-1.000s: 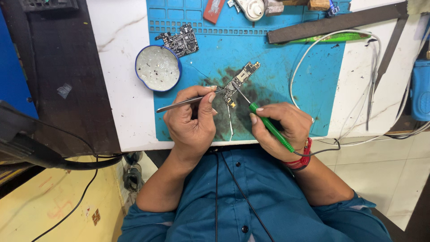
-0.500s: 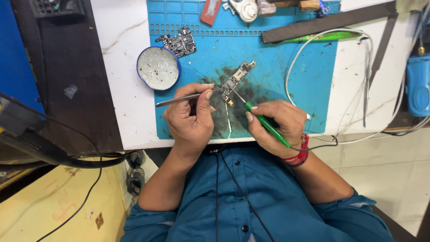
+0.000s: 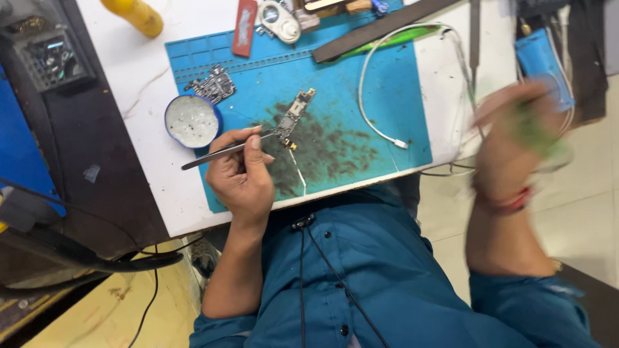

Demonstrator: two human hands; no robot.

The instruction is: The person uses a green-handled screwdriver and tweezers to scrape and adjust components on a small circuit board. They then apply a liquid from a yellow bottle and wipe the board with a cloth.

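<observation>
**Tweezers pinched on the board, right hand swung away**

Pinching grip: left hand [image 3: 242, 177] clenches metal tweezers [image 3: 222, 151], tips on the small circuit board [image 3: 293, 116] lying on the blue mat [image 3: 361, 96] on the table [image 3: 116, 71]; best keep the wrist planted and pressure light; right hand [image 3: 516, 142], blurred, seems to grasp a green tool; earlier it worked at the board, now it is lifted far right.

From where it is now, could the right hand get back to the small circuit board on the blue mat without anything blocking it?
Probably yes. The right hand is raised off to the side, blurred, holding something green. Between it and the circuit board lie only flat mat and a thin white cable. The left hand holds tweezers at the board's other side.
</observation>
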